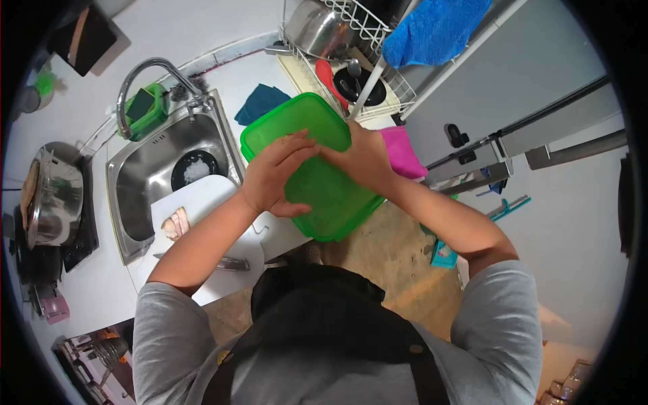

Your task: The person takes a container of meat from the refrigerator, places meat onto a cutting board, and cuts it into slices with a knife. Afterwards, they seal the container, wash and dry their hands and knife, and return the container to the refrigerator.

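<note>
A green, see-through plastic lid [331,192] with a rounded rim is tilted in front of me, partly past the counter's front edge. Whether a box is under it, I cannot tell. My left hand [278,172] lies over its left part with the fingers stretched out and the thumb apart. At the right edge, my right hand [361,156] grips the lid, its thumb reaching across the top. To the left, a white cutting board [214,196] carries pieces of raw meat [175,224] and a knife [233,264], partly hidden by my left arm.
A steel sink [145,172] holds a black bowl [196,169] with white contents. Behind the lid lie a dark teal cloth [262,103] and a dish rack [368,30] with a pot. A pink cloth [403,152] hangs at the right. Pots stand far left.
</note>
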`<action>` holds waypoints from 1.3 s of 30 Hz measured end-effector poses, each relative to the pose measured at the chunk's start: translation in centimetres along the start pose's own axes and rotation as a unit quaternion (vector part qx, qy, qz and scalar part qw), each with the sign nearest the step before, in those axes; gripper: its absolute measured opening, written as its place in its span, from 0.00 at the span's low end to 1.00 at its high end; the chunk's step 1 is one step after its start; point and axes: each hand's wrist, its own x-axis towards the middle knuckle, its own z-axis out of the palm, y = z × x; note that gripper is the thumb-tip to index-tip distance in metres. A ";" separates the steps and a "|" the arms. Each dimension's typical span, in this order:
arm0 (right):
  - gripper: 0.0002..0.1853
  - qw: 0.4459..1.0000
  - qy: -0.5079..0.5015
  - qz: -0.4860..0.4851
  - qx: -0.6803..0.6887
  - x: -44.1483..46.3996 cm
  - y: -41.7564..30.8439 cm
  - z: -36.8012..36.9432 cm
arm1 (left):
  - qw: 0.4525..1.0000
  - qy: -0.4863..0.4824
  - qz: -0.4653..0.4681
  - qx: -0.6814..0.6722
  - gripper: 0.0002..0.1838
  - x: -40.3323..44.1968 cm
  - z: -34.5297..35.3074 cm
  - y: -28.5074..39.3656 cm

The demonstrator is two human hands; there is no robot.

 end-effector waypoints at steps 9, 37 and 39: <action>0.38 0.978 0.132 -0.155 -0.033 -2.4 0.7 -1.6 | 0.998 -0.046 0.008 -0.051 0.34 0.2 -1.8 0.2; 0.12 0.920 -0.088 -0.373 0.080 8.6 -16.8 5.8 | 0.330 0.603 -0.537 -0.489 0.35 -16.4 -13.6 -14.3; 0.15 0.950 -0.233 -0.177 -0.107 16.3 -20.1 15.3 | 0.377 0.579 -0.527 -0.495 0.38 -15.1 -14.3 -12.2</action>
